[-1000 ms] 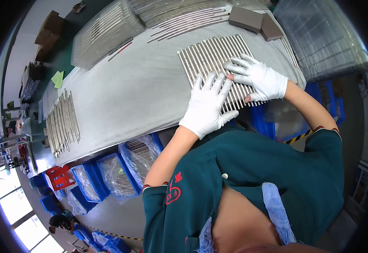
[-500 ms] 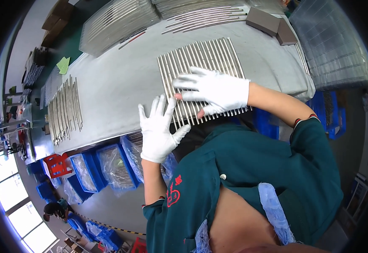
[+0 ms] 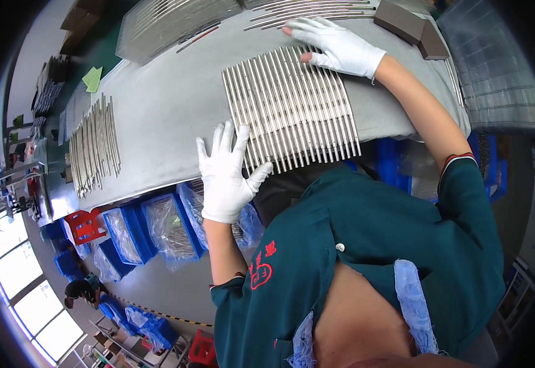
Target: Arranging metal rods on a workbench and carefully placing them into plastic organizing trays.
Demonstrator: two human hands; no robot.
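A flat row of shiny metal rods (image 3: 289, 110) lies side by side on the grey-covered table, their near ends reaching past its front edge. My left hand (image 3: 225, 175), in a white glove, is spread at the row's left side, its thumb by the near ends of the rods. My right hand (image 3: 338, 48), gloved in white with bare thumb and fingertip showing, stretches over the far right ends of the row. Its fingers are extended toward a looser group of rods (image 3: 316, 8) at the back. Neither hand grips anything.
More rods (image 3: 94, 147) lie at the table's left end. Clear plastic trays (image 3: 172, 27) stand at the back left, near a thin red rod (image 3: 198, 38). Two grey-brown blocks (image 3: 399, 21) sit at the back right. Blue bins (image 3: 129, 233) with plastic bags line the front below the table.
My right hand has moved from the middle of the row to its far edge, uncovering the rods. My left hand has shifted only slightly and stays spread.
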